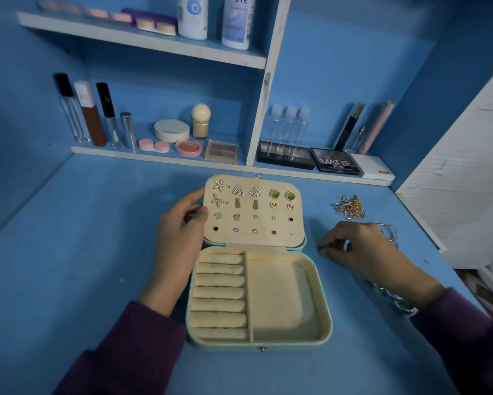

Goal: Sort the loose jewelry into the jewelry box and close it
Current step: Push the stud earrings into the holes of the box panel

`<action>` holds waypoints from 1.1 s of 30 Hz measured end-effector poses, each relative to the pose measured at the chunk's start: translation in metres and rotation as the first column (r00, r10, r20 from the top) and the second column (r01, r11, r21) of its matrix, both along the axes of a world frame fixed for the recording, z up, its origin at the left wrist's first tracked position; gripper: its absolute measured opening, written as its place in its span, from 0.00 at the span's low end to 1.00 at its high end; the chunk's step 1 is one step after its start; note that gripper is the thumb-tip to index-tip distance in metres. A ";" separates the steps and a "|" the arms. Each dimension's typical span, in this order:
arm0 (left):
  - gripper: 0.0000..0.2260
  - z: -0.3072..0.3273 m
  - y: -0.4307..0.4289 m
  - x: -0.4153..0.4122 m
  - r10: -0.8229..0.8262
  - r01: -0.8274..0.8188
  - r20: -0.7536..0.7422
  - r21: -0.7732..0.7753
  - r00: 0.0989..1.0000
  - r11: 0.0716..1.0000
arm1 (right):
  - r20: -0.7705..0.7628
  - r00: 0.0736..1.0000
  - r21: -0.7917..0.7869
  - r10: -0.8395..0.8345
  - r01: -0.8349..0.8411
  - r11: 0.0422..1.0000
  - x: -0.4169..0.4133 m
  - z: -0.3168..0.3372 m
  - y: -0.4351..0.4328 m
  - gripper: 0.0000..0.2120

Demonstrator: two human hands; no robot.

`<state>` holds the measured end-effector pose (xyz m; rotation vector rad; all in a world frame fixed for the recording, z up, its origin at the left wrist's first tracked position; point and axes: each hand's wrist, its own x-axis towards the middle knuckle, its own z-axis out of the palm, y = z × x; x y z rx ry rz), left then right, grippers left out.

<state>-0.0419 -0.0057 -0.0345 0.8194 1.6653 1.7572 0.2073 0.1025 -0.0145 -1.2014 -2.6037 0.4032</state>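
A pale green jewelry box [323, 309] lies open on the blue desk. Its raised lid panel [254, 212] carries several pairs of stud earrings. Inside are cream ring rolls on the left and a bare compartment on the right. My left hand [179, 238] holds the lid panel's left edge between thumb and fingers. My right hand [362, 246] is on the desk right of the box, fingertips curled down and pinching at something very small that I cannot make out. A tangle of gold and silver chains [349, 208] lies beyond it. A chunky silver chain [393, 300] lies under my right wrist.
Low shelves at the back hold makeup: lip gloss tubes [83, 112], compacts, eyeshadow palettes [335, 163], small clear bottles. An upper shelf carries white bottles [236, 21]. A white panel [462, 178] stands at the right edge of the desk.
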 end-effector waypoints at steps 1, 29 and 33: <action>0.15 0.000 0.000 0.000 0.000 0.000 0.000 -0.001 1.000 1.000 | -0.003 1.000 0.010 0.008 -0.008 1.000 0.000 -0.001 0.000 0.03; 0.17 0.007 -0.004 0.002 -0.015 0.015 0.004 0.025 1.000 1.000 | -0.201 0.956 0.149 0.214 -0.186 0.971 -0.028 0.002 -0.006 0.02; 0.16 0.007 -0.004 0.002 -0.022 0.022 0.008 0.025 1.000 0.999 | -0.174 0.956 0.156 0.236 -0.209 0.965 -0.028 0.002 -0.006 0.02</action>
